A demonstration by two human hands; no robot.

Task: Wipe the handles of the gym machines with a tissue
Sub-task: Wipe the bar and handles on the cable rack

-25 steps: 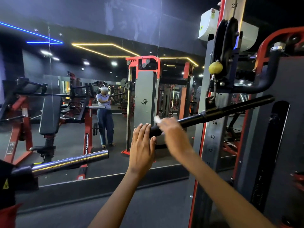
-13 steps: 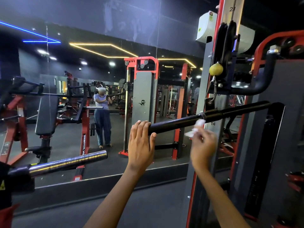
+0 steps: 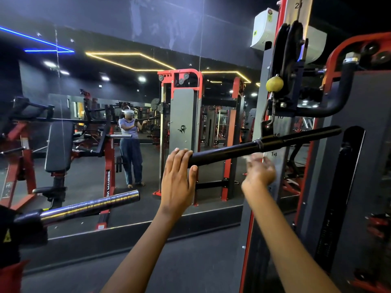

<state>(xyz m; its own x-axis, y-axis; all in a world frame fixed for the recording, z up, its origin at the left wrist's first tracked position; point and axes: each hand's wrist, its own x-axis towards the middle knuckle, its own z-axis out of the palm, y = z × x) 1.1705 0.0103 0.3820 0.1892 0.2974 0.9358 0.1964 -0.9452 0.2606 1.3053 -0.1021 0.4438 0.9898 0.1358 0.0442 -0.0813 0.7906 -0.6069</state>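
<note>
Bar: my left hand (image 3: 178,178) grips the stiff, heavy black bar (image 3: 262,144) at its near end, frame centre.
Tissue: soft, light, pinched in my blurred right hand (image 3: 259,172), just under the bar.

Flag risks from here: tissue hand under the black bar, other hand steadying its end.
1. The bar hangs from a single clip, so it may swing if the left hand, whose fingers only hook over its end, slips.
2. The right hand is blurred, and the tissue sits just under the bar; it could skim and miss patches.
3. The chrome bar juts near the left elbow.
</note>
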